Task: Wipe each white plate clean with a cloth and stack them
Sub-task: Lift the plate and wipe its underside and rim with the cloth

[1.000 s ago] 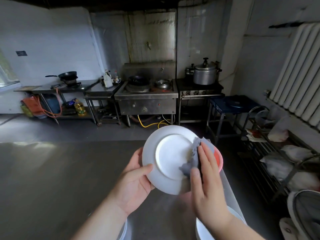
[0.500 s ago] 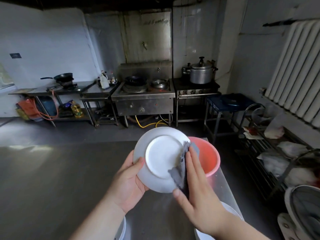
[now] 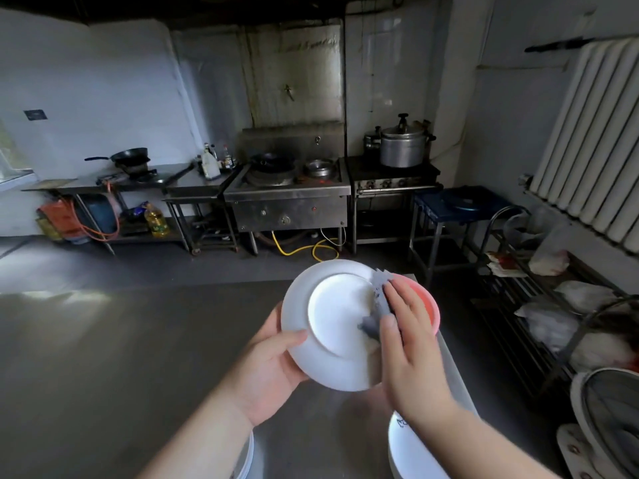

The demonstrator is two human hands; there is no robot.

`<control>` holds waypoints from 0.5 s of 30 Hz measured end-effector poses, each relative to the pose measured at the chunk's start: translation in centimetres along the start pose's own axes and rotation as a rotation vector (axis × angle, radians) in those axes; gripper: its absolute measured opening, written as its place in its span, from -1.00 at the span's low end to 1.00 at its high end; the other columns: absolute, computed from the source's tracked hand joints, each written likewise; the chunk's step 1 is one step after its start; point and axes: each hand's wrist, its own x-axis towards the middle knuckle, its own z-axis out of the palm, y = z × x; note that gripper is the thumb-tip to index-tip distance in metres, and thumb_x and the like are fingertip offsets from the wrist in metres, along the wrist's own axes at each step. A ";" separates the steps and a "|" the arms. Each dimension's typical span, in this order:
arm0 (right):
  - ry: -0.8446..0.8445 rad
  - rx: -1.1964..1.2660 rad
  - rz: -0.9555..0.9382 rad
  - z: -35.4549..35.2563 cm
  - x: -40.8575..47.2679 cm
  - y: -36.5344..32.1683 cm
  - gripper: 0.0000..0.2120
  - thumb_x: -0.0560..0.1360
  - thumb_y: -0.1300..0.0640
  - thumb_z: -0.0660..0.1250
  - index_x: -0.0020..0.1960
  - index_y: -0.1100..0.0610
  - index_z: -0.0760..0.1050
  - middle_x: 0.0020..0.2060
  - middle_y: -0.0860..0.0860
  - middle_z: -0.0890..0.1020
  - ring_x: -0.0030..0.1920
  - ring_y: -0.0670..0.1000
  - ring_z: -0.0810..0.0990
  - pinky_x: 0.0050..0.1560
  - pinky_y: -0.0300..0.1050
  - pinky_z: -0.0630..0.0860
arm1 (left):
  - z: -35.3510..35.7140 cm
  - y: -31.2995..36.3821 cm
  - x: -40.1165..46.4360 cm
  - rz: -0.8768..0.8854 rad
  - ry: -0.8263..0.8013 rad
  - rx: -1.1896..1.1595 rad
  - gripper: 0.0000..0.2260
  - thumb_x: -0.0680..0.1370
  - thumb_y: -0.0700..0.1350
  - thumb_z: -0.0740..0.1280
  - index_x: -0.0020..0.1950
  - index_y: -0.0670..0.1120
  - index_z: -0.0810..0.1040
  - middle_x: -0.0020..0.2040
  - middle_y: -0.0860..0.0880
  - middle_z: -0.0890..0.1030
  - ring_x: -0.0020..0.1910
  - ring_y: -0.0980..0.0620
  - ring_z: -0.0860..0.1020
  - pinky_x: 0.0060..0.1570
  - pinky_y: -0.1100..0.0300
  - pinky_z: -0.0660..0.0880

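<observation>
The white plate point(image 3: 332, 316) looks like glazed ceramic, smooth with a soft sheen. The grey cloth point(image 3: 380, 299) pressed on it is a matt, limp fabric with a ragged edge. Behind it, the pink basin point(image 3: 430, 305) appears to be smooth plastic. The counter point(image 3: 138, 340) is brushed metal, dull with a pale glare patch. The stove point(image 3: 290, 205) and the big pot point(image 3: 403, 146) are scuffed, dull metal.

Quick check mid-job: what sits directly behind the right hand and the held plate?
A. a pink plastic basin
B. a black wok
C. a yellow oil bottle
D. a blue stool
A: the rim of a pink plastic basin curves out from behind the right hand, which presses a grey cloth to the round white plate.
</observation>
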 end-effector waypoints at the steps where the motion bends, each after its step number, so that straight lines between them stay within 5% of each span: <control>1: -0.021 -0.024 -0.035 -0.9 1.4 -0.1 -0.51 0.73 -0.09 0.09 0.55 0.09 0.45 0.53 -0.24 0.41 0.56 -0.21 0.30 0.47 -0.43 0.17 | -0.1 0.5 -0.1 -0.037 -0.005 0.015 -0.48 0.54 -0.12 0.35 0.53 0.06 0.49 0.43 -0.14 0.59 0.32 -0.16 0.61 0.10 -0.08 0.63; 6: -0.284 -0.003 -0.110 -2.9 4.4 -0.9 -0.56 0.71 -0.08 0.12 0.51 0.03 0.51 0.49 -0.23 0.48 0.53 -0.18 0.38 0.51 -0.28 0.28 | -0.7 1.3 -0.2 -0.045 -0.019 0.033 -0.62 0.68 -0.08 0.25 0.51 0.04 0.52 0.45 -0.16 0.57 0.36 -0.16 0.60 0.15 -0.04 0.63; 12: -0.328 0.009 -0.116 -0.2 -3.7 -0.9 -0.25 0.73 -0.18 0.11 0.71 0.17 -0.13 0.71 -0.04 -0.12 0.70 0.03 -0.11 0.63 -0.18 -0.04 | -0.9 -0.6 -0.3 0.078 0.043 -0.103 -0.55 0.62 -0.10 0.36 0.52 -0.01 0.50 0.49 -0.20 0.52 0.42 -0.21 0.55 0.16 -0.12 0.62; 15: -0.349 -0.028 -0.104 -0.1 -2.8 -1.0 -0.23 0.72 -0.23 0.09 0.71 0.16 -0.14 0.71 -0.08 -0.12 0.70 -0.02 -0.12 0.64 -0.18 -0.05 | -0.9 -1.1 -0.5 0.070 0.048 -0.100 -0.54 0.62 -0.08 0.35 0.54 0.02 0.47 0.50 -0.20 0.51 0.42 -0.23 0.55 0.18 -0.20 0.61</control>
